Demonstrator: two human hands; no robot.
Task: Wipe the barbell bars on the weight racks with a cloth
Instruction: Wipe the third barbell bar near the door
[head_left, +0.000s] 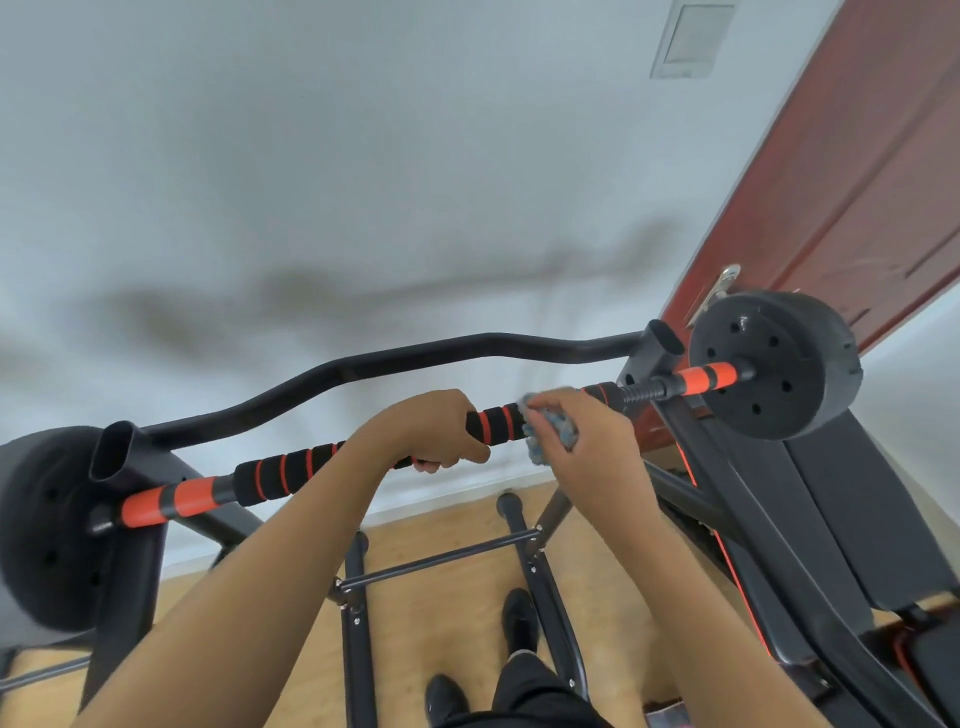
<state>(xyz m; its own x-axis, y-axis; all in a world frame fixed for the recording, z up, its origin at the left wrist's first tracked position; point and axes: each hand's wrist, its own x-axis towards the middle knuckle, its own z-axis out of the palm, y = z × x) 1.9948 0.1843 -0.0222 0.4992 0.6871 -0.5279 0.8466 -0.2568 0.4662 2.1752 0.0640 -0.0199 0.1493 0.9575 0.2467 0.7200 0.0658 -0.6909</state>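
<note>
1. The barbell bar (280, 470) lay across the cradles of the weight rack (660, 343). It had a black plate (774, 364) at each end and ran from lower left to upper right in the head view.
2. The left hand (431, 431) gripped the bar's black foam sleeve near its middle, with the fingers wrapped round it from above.
3. Just to its right, the right hand (587, 441) held a bunched blue cloth (550, 431) and pressed it against the foam, fingers curled over it.
4. The step in hand looked like wiping the right part of the grip. To do it well, the cloth would need to wrap fully round the bar, so that the underside was cleaned as well as the top.
5. The foam was ridged and banded with orange rings. A small twist during each stroke along the bar would probably clear the grooves better than a straight slide.
6. The left hand's best job was to steady the bar, which might otherwise roll in the cradles under the wiping pressure.
7. The patch beneath the left hand could not be reached while that hand stayed there, so the hand would have to move aside. The orange ends and the threaded section beside the right cradle probably needed wiping too.
</note>
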